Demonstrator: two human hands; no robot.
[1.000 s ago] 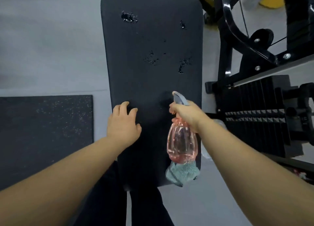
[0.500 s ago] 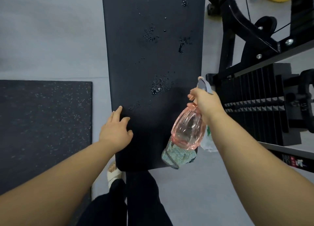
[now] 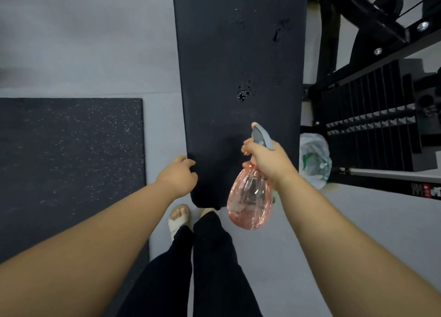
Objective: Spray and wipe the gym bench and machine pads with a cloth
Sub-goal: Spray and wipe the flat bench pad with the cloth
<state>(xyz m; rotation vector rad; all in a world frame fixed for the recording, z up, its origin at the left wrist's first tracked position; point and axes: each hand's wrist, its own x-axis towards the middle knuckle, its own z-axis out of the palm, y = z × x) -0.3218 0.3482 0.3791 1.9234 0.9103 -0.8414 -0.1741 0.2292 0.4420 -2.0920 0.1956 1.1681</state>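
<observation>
1 view: a wide-angle camera worn on the head, facing forward and steeply down. It looks at close range along the bench pad (image 3: 238, 61), which runs up the frame centre. The wearer's legs (image 3: 210, 269) show at bottom centre; floor (image 3: 83, 42) lies left, a weight machine (image 3: 372, 116) right.

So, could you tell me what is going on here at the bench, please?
A person is cleaning a black bench pad. Their right hand grips a pink spray bottle by its grey trigger head, with the nozzle pointing along the pad. The left hand holds the pad's near left edge. Wet spray patches dot the surface, not yet wiped, and no cloth is in view. A weight stack stands to the right.
</observation>
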